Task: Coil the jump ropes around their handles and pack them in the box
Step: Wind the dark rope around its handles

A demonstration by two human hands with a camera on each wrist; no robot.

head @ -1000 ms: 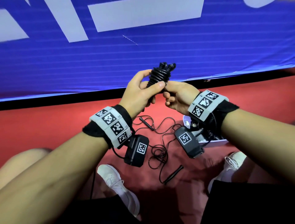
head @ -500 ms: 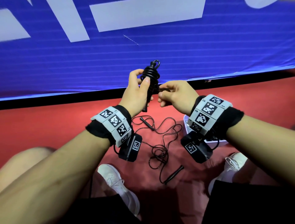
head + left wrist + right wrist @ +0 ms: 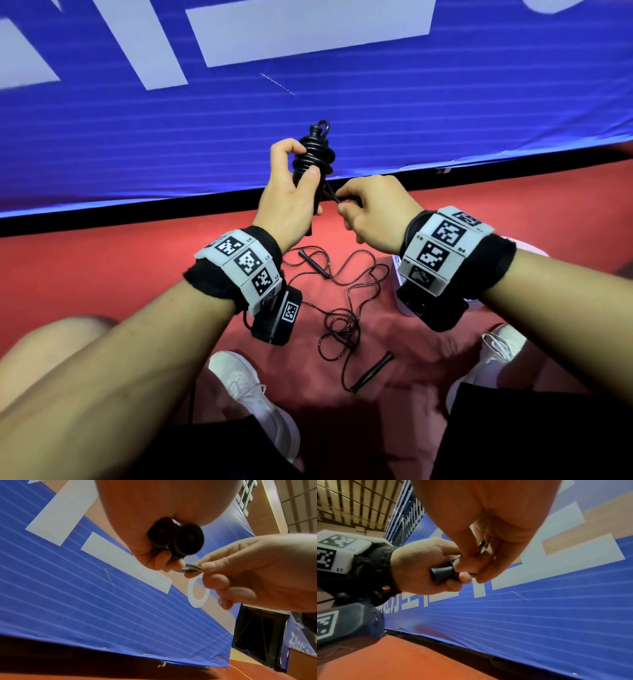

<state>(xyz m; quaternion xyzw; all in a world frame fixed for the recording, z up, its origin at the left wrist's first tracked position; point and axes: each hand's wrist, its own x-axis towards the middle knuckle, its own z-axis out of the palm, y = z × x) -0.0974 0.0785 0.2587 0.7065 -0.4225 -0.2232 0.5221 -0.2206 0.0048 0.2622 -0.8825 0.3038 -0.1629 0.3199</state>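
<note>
My left hand [image 3: 291, 192] grips a pair of black jump rope handles [image 3: 310, 161] held upright, with black rope coiled round their upper part. The handles' butt ends [image 3: 176, 539] show under my palm in the left wrist view. My right hand [image 3: 370, 209] pinches the loose end of that rope [image 3: 332, 196] [image 3: 190, 569] just beside the handles, between thumb and forefinger. A second black jump rope [image 3: 342, 308] lies loose and tangled on the red floor between my feet, its two handles [image 3: 313, 263] [image 3: 373, 371] apart. The white box [image 3: 400, 270] is mostly hidden under my right wrist.
A blue banner [image 3: 308, 102] with white lettering stands close ahead, its black base [image 3: 137, 216] meeting the red floor [image 3: 102, 267]. My white shoes [image 3: 253, 394] [image 3: 493, 356] flank the loose rope. My knees fill the lower corners.
The coiled handles have turned upright and risen slightly in my left hand. My right hand has dropped lower and drawn the rope end out to the right.
</note>
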